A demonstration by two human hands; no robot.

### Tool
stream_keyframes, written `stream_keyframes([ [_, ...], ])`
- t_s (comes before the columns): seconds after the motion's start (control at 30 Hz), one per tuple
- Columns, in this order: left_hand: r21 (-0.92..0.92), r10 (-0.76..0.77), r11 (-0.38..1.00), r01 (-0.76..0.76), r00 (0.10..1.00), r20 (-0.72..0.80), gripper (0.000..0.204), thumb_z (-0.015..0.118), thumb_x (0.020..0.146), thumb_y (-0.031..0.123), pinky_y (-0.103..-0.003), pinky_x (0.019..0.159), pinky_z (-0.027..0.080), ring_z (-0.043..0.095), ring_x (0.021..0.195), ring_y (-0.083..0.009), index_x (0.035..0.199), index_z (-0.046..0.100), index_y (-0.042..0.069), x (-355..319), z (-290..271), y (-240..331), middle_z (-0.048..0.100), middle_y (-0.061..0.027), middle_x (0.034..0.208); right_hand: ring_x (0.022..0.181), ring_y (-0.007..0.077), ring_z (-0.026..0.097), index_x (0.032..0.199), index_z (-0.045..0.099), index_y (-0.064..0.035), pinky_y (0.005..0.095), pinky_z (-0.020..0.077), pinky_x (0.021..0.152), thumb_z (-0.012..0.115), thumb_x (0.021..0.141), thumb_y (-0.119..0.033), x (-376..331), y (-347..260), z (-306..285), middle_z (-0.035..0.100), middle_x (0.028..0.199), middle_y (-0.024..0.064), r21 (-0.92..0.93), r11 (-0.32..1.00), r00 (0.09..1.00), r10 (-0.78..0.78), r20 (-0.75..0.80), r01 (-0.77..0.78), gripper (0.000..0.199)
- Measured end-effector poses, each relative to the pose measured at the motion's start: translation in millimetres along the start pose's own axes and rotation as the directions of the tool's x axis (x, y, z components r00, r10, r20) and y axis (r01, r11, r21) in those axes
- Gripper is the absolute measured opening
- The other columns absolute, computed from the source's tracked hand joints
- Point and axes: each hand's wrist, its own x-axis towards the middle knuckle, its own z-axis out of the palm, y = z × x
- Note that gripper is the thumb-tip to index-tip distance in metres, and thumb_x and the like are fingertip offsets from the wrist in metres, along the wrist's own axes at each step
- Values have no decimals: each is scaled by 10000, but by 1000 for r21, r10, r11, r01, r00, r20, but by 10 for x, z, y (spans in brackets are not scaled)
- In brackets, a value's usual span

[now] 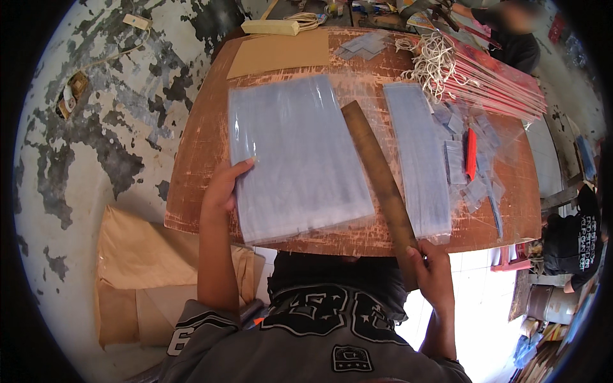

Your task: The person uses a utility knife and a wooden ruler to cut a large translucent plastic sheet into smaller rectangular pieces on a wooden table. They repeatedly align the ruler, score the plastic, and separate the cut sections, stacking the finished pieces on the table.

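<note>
My left hand [225,186] grips the left edge of a wide stack of clear plastic sheets [297,156], its thumb on top and its fingers partly hidden beneath. The stack lies on a worn reddish-brown table [198,159]. Near the table's front edge, my right hand [435,271] is closed around the near end of a long, flat, brownish straightedge [381,182]. The straightedge lies slanted between the wide stack and a narrower stack of plastic strips [418,159]. Its near end sticks out past the table edge.
Small plastic offcuts [476,191] and a red-orange cutter [470,154] lie to the right. Behind them sit red strips with tangled white cords [440,67]. Brown cardboard [281,54] and more plastic pieces [362,46] lie at the back. Other people [520,38] are at right.
</note>
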Motion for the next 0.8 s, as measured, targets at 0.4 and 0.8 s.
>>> stream_keyframes([
  [0.4,23,93,995,-92,996,-12,494,741,906,59,-404,889,636,746,988,-272,1360,595,-74,218,11,407,731,-190,1157,686,48,542,947,697,-3,241,431,608,642,1085,-234,82,137,45,625,755,-9,523,849,997,75,23,-76,275],
  [0.8,17,162,986,-163,986,36,416,753,901,64,-404,830,667,770,918,-254,1276,630,-67,1303,-844,1445,753,-157,1068,636,54,559,954,698,-7,241,436,566,640,1091,-242,92,130,59,632,735,-10,564,816,989,144,17,-129,278],
])
